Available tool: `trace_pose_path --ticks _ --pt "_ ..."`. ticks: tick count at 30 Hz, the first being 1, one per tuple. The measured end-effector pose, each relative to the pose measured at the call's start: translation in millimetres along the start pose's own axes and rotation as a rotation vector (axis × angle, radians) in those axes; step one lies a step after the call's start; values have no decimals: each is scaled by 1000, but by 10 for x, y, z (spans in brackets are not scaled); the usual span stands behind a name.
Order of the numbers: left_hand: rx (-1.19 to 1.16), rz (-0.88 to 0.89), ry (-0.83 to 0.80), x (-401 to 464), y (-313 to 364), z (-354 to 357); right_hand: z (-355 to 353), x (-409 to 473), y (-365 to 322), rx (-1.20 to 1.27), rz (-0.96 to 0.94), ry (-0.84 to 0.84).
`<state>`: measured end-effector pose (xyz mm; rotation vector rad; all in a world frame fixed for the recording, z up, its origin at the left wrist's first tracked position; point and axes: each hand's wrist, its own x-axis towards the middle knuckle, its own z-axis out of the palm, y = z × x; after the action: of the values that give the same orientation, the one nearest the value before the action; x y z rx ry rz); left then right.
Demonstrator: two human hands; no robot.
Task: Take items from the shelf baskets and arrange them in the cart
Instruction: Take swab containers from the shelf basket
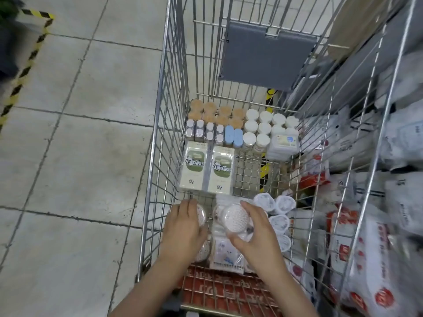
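Head view: my right hand (256, 234) has its fingers clasped round a clear round tub (235, 219), my left hand (183, 227) grips another at nine o'clock, both low in the cart (158, 133).

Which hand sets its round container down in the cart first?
Likely left. The left hand already presses its round clear container low by the cart's left wall; the right hand holds its container raised above the packs.
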<state>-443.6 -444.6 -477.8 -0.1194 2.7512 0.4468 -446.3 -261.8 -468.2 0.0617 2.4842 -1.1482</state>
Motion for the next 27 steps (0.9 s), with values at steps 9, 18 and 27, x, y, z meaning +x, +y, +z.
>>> trace_pose_path --ticks 9,18,27 --pt "-536 69 137 -521 -32 -902 -533 -441 -434 104 42 207" --pt "-758 197 221 -1363 -368 -1779 -574 -1426 -1240 70 -39 318" --pt "-942 347 233 -1984 -687 -2570 -428 -2761 -1626 310 18 659"
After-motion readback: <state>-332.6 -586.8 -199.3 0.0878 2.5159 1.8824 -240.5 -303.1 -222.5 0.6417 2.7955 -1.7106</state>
